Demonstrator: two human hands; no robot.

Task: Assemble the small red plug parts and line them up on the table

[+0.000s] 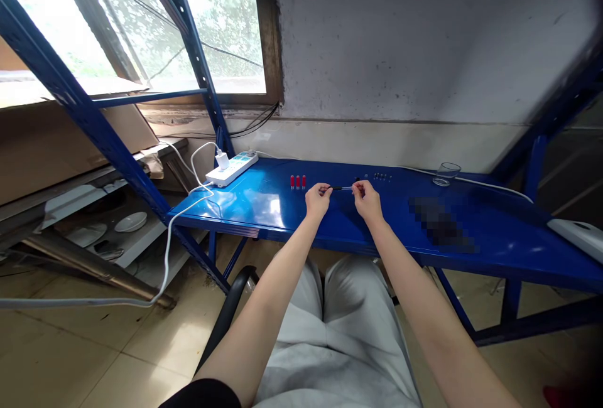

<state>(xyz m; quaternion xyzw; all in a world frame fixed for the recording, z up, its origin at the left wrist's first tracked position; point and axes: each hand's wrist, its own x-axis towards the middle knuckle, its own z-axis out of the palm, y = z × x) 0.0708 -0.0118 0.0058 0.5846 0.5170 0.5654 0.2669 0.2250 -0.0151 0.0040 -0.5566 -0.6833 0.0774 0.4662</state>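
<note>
Both hands are raised just above the blue table [264,204] and share one thin dark rod [340,188]: the left hand [318,199] has its fingertips pinched shut on the rod's left end and the right hand [367,201] pinches the paler right end, so the piece looks to be in mid-handling, not laid down. Three small red pieces [298,181] stand in a row just behind the left hand, and a row of small dark pieces [382,177] lies behind the right hand, all untouched. The rod's long axis runs left to right, roughly level and parallel to the table's front edge.
</note>
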